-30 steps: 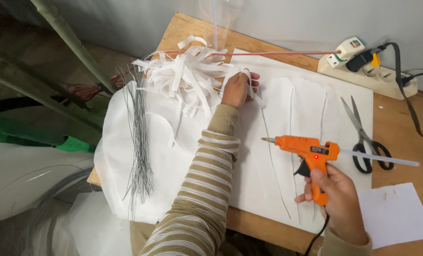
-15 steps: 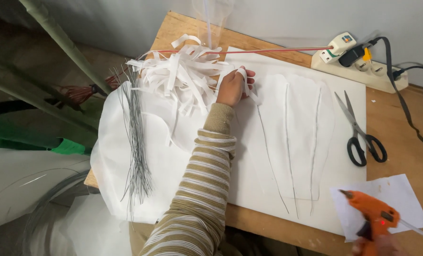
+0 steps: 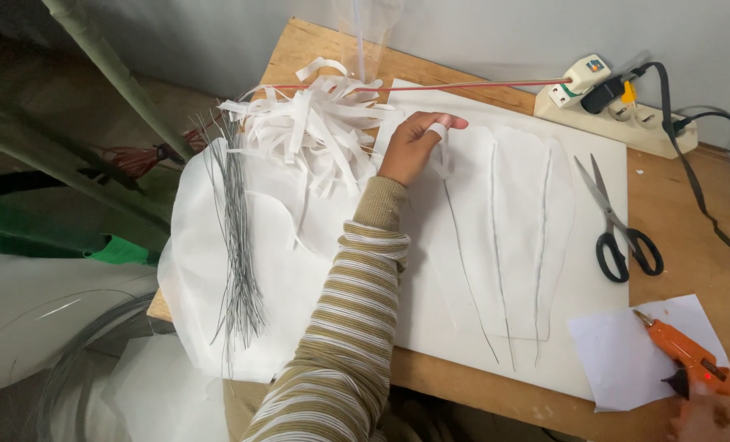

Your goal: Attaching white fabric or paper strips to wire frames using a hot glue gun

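My left hand, in a striped sleeve, lies at the far edge of the white sheet, beside a pile of white paper strips. One white strip wraps over its index finger. To its right, petal-shaped white pieces with wires glued along them lie flat. My right hand shows only at the bottom right corner. It grips an orange glue gun, whose nozzle rests over a small white paper.
A bundle of thin grey wires lies on the left of the sheet. Black-handled scissors rest on the wooden table at the right. A power strip with plugs and cables runs along the back. Green stems stand at the left.
My right hand carried the glue gun from over the white sheet down to the lower right, onto the small paper. My left hand stayed by the strip pile, its fingers now stretched out more.
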